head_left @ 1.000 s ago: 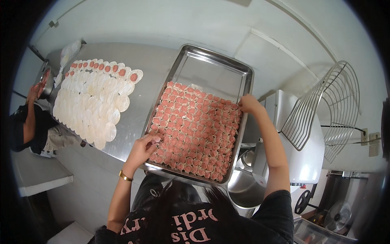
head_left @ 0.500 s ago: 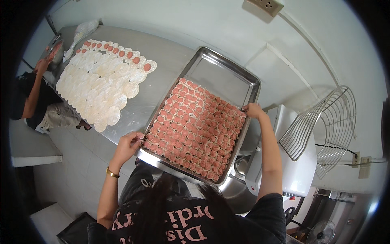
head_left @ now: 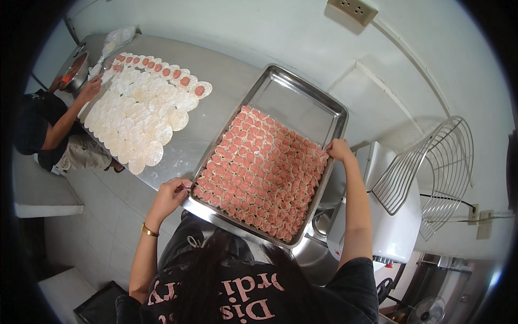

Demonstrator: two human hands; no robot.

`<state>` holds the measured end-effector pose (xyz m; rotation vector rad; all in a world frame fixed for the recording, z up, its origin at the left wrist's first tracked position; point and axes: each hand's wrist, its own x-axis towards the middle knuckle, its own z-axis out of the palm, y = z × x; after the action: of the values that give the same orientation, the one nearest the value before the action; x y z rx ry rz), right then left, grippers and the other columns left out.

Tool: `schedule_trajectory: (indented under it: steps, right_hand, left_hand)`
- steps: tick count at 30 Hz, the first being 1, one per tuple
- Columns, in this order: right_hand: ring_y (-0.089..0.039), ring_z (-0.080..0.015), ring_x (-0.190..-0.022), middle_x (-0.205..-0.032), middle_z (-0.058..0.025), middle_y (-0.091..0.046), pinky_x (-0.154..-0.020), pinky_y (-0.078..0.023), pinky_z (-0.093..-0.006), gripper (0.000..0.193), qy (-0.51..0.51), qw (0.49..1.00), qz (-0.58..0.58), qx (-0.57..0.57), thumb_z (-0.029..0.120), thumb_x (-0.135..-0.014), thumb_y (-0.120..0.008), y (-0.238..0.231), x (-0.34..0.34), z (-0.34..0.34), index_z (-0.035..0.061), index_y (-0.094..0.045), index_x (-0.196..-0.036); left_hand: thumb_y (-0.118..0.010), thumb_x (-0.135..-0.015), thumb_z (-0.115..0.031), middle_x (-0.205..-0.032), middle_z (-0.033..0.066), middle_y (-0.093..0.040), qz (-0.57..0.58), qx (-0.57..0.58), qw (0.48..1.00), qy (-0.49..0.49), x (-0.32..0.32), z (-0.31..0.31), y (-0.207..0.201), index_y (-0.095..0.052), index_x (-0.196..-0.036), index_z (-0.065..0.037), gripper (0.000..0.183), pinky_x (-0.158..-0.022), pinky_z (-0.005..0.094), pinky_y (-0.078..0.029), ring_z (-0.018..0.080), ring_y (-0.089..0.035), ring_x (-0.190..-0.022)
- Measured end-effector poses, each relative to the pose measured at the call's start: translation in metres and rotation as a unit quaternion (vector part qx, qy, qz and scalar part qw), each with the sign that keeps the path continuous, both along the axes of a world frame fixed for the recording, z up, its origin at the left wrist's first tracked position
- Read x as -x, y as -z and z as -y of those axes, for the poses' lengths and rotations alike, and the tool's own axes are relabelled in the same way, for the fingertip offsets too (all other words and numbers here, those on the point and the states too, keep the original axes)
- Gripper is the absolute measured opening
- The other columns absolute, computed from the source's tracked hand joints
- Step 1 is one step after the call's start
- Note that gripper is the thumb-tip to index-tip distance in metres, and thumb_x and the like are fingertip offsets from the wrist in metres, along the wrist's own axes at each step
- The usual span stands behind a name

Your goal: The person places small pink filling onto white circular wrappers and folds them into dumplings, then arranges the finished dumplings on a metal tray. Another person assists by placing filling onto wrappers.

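A large metal tray (head_left: 302, 94) lies in front of me at an angle, its far end bare metal. Close rows of open-topped dumplings (head_left: 256, 167) with pink filling cover the rest of it. My left hand (head_left: 171, 195) is closed at the tray's near left corner, fingertips pinched on the rim. On the right side, my right hand (head_left: 339, 149) grips the rim beside the outermost dumplings; its fingertips are partly hidden by the edge.
Overlapping round dough wrappers (head_left: 135, 108) spread over the steel table (head_left: 205, 65), the back row topped with filling. At far left a co-worker (head_left: 59, 124) reaches over them beside a metal bowl (head_left: 75, 70). A white machine (head_left: 396, 227) with a wire guard (head_left: 448, 167) stands right.
The co-worker's hand has moved from the bowl to the back left wrappers. My hands stay at the tray's edges; the view has shifted slightly.
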<state>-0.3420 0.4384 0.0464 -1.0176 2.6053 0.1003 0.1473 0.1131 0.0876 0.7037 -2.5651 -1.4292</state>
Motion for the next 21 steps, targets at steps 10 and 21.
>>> schedule_trajectory:
  steps: [10, 21]
  right_hand:
    - [-0.052, -0.0282, -0.114, -0.107, -0.0103, -0.064, -0.106, -0.025, -0.0607, 0.016, -0.008, 0.998, -0.062, 0.007, 0.013, -0.067, -0.065, -0.008, -0.008, -0.006, 0.0123, -0.073, -0.081]
    - [-0.050, -0.0268, -0.114, -0.112, 0.0001, -0.061, -0.105, -0.020, -0.0652, 0.014, -0.037, 0.998, -0.004, 0.054, 0.015, -0.071, -0.066, -0.016, -0.010, 0.000, 0.0152, -0.072, -0.084]
  left_hand:
    - [-0.060, -0.080, 0.001, -0.091, 0.0137, -0.062, 0.000, -0.008, 1.000, 0.020, 0.007, -0.006, 0.002, -0.062, -0.104, 0.001, 0.024, -0.074, 0.0312, -0.052, 0.0241, -0.062, -0.080]
    - [-0.062, -0.079, 0.001, -0.090, 0.0135, -0.063, 0.001, 0.009, 1.000, 0.019, 0.011, -0.006, 0.002, -0.062, -0.103, 0.000, 0.024, -0.074, 0.0319, -0.053, 0.0242, -0.063, -0.079]
